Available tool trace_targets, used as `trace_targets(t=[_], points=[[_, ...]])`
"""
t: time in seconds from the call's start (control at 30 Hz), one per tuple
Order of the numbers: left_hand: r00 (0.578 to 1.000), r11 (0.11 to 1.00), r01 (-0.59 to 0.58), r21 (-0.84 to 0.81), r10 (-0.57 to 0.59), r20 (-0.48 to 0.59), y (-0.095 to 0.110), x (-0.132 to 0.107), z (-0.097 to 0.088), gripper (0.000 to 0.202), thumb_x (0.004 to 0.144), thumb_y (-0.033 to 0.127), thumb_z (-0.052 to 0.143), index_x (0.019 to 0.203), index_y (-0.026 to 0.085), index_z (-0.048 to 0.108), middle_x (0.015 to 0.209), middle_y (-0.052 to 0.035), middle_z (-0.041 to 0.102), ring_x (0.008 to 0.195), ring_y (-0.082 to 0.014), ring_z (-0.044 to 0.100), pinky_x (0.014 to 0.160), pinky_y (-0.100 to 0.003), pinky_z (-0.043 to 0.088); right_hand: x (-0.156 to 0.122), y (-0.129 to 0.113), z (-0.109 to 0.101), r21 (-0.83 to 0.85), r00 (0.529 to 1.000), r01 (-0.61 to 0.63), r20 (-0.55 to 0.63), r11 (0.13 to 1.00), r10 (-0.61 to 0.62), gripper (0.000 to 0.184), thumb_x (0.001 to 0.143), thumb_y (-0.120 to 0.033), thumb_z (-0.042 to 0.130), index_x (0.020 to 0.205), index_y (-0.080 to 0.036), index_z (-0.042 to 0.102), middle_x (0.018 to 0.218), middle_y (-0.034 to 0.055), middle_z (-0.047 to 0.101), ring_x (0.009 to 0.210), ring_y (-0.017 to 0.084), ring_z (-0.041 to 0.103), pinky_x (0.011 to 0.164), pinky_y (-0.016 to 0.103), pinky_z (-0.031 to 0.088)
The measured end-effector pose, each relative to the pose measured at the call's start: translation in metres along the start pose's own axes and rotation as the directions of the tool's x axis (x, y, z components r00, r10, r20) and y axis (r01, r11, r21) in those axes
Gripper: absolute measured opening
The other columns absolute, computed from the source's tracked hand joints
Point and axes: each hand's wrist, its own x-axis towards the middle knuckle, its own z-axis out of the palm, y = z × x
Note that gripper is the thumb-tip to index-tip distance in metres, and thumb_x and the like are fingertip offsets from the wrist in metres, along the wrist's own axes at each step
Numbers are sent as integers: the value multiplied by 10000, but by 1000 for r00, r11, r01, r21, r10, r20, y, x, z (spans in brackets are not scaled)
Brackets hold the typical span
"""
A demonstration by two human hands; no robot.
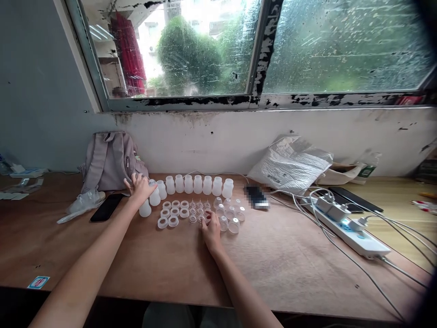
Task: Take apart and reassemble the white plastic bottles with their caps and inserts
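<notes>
Small frosted baby bottles (197, 184) stand upright in a curved row. My left hand (138, 187) is over the row's left end, fingers spread and the thumb side beside a bottle top; any contact is unclear. One bottle (145, 209) shows below that wrist. My right hand (211, 228) has its fingers closed at the front right of a group of clear bottle nipples (193, 212), pinching one that they partly cover. White screw rings (173, 221) lie in rows left of the nipples. Clear dome caps (234, 226) sit to the right of my right hand.
A grey backpack (107, 159), plastic bag (83, 202) and black phone (107, 208) lie left. Behind right is a silver bubble mailer (290, 164). A white power strip (358, 239) with chargers and trailing cables (317, 223) occupies the right side. A wall and window bound the back.
</notes>
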Motion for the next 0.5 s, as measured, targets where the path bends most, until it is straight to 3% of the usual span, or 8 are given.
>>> trace_targets(t=[0.13,0.23,0.33,0.43,0.5], points=[[964,980,-90,-175,41,-263,24,-6,-28,285,659,401,549,785,150,593,1111,-152,505,1119,-334,320,940,-528,124,-1,-16,-7,72,998,36,-51,997,-33,215,764,-199,427,964,-153,493,806,53,509,612,139,490,599,291,437],[940,862,-212,-461,50,-338,48,-22,-37,349,682,401,535,945,171,523,955,-87,569,960,-242,477,862,-390,334,-1,-31,-13,133,992,126,16,983,-129,160,787,-195,411,912,-174,508,822,48,516,660,137,501,585,265,438],[954,624,-205,-754,-45,-297,75,-48,-21,343,705,390,520,982,192,480,901,-43,572,801,-170,539,725,-290,422,6,-45,-24,150,970,227,50,962,-236,156,810,-207,396,920,-189,504,841,47,502,654,127,499,562,253,439],[971,343,-62,-937,-196,-135,102,-77,7,289,754,389,458,966,194,477,828,-25,569,736,-144,547,653,-249,432,21,-54,-41,130,939,335,38,933,-342,177,824,-217,389,968,-203,490,877,52,499,689,131,504,598,264,445],[973,221,19,-975,-227,-32,117,-96,25,271,788,385,406,962,193,488,828,-24,564,755,-146,545,665,-249,427,31,-57,-51,117,913,388,85,914,-399,179,829,-222,388,976,-210,490,849,43,515,689,133,503,622,272,440]])
